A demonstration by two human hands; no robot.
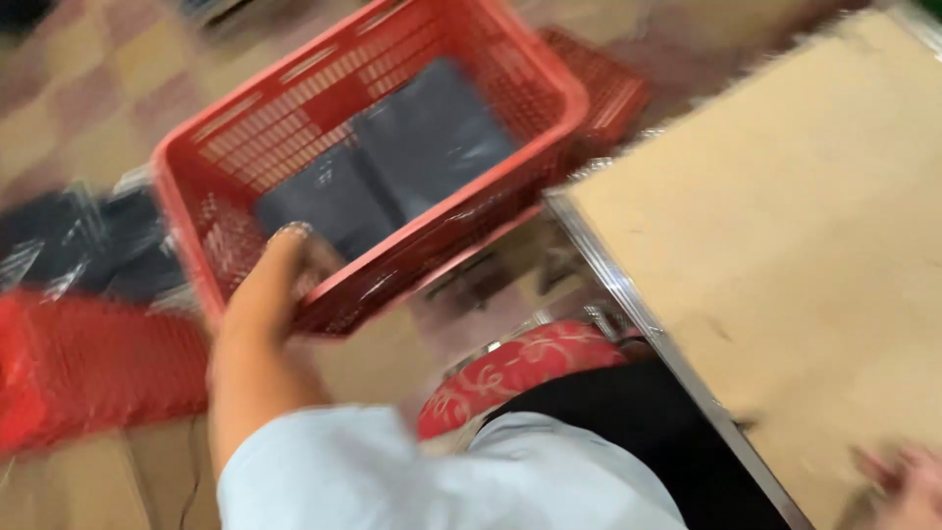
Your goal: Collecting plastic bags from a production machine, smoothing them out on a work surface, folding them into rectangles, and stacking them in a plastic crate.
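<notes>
The left hand (285, 280) grips the near rim of a red slatted plastic basket (245, 128), fingers curled over the edge at its front corner, so the basket stretches up and away from that hand, tilted toward the far right. Inside it, just beyond the gripping fingers, lie flat dark grey plastic-wrapped packs (392, 162), side by side on the basket's floor. A second red plastic basket (603, 83) shows behind the held one, at its far right corner. To the left of the left hand sit more dark wrapped packs (88, 245) and, below them, a blurred red crate (93, 368). The right hand (908, 486) is only a blurred sliver at the lower right edge, resting over a tan board table with a metal edge (785, 216), well apart from the basket; whether it is spread or closed cannot be told. Between the two hands lies a red patterned cushion (530, 363).
</notes>
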